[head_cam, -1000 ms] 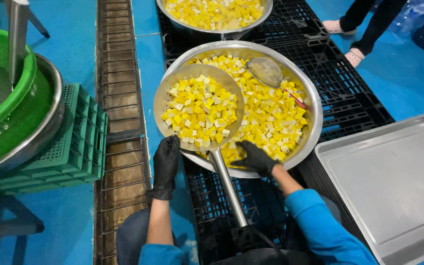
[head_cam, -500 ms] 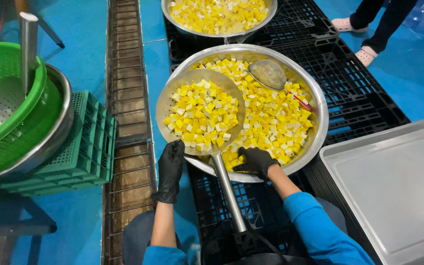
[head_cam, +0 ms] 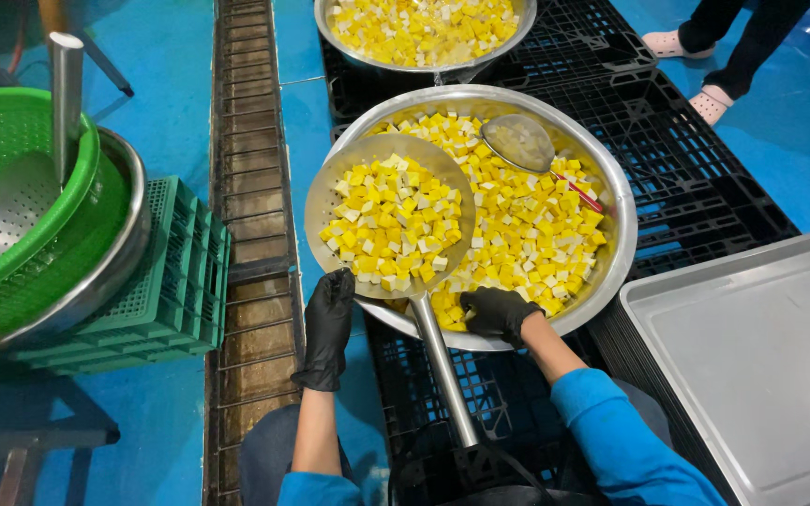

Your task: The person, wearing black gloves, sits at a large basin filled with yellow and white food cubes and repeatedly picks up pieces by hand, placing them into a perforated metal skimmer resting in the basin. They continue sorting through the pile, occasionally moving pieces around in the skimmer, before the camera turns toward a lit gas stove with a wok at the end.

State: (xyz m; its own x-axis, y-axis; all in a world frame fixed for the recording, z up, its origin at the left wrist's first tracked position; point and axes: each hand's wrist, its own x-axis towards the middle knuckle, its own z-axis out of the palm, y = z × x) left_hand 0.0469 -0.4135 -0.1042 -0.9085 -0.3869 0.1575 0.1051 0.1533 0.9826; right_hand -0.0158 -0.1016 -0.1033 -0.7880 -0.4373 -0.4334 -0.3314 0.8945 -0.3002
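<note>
A big perforated skimmer (head_cam: pixel 388 217), loaded with yellow and white cubes (head_cam: pixel 394 221), is held over the near-left part of a wide steel basin (head_cam: pixel 617 245). The skimmer's bowl rim is touched at its near-left edge by the left hand (head_cam: pixel 327 323), black-gloved, fingers curled on the rim; a full clamp cannot be told. The long steel handle (head_cam: pixel 444 369) runs from the bowl back toward the person, between the two forearms. The right hand (head_cam: pixel 497 310), also black-gloved, is set on the basin's near rim, fingers bent over the cubes there; whether anything is pinched cannot be told. Blue sleeves are seen on both arms.

The basin is full of the same cubes and rests on a black pallet (head_cam: pixel 705 178). A smaller ladle (head_cam: pixel 517 141) lies in the basin at its far side, with a red handle (head_cam: pixel 580 192) pointing right. A second basin (head_cam: pixel 424 33) of cubes sits at the pallet's far edge. A steel tray (head_cam: pixel 761 365), bare, lies at the pallet's right near corner.

Left of the pallet a floor drain grate (head_cam: pixel 247 187) runs along the blue floor. Further left a green basket (head_cam: pixel 11 201) sits in a steel bowl (head_cam: pixel 128 234) on green crates (head_cam: pixel 166 309); another skimmer (head_cam: pixel 7 220) lies in the basket. Another person's feet (head_cam: pixel 696 70) are seen at the far right.
</note>
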